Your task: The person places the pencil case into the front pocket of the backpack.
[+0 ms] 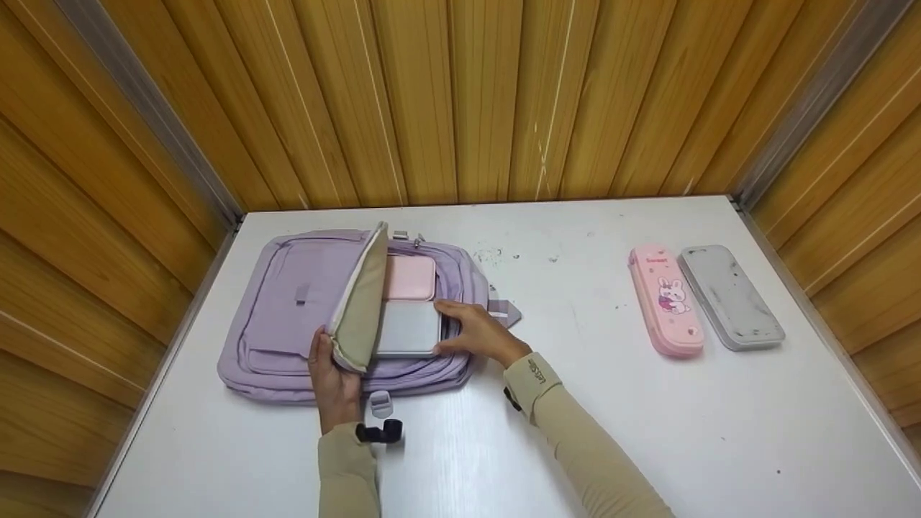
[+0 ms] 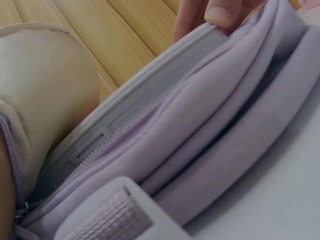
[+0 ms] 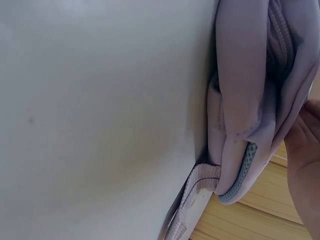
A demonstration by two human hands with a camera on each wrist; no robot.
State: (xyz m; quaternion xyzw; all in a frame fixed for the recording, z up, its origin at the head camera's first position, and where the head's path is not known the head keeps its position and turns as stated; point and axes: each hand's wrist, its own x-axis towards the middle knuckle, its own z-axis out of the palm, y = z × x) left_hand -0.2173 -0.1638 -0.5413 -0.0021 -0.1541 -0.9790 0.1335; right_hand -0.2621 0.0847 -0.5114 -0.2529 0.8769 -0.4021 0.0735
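A purple backpack (image 1: 288, 280) lies flat on the table, its front pocket unzipped. My left hand (image 1: 334, 378) holds back the pocket's flap (image 1: 363, 298) by its lower corner, showing the beige lining. Inside the opening sit a pink case (image 1: 410, 277) and, below it, a pale grey-blue case (image 1: 406, 327), both partly covered by the flap. At the grey-blue case's right end, my right hand (image 1: 478, 334) grips it between thumb and fingers. The left wrist view shows the grey-blue case (image 2: 165, 67) behind the zipper teeth, with right-hand fingertips (image 2: 222, 15) on its edge.
To the right lie a pink pencil case (image 1: 665, 302) with a rabbit picture and a grey, marked case (image 1: 730, 298) beside it. A strap buckle (image 1: 380, 404) lies by the backpack's near edge. Wood-patterned walls (image 1: 482, 101) border the white table (image 1: 575, 403).
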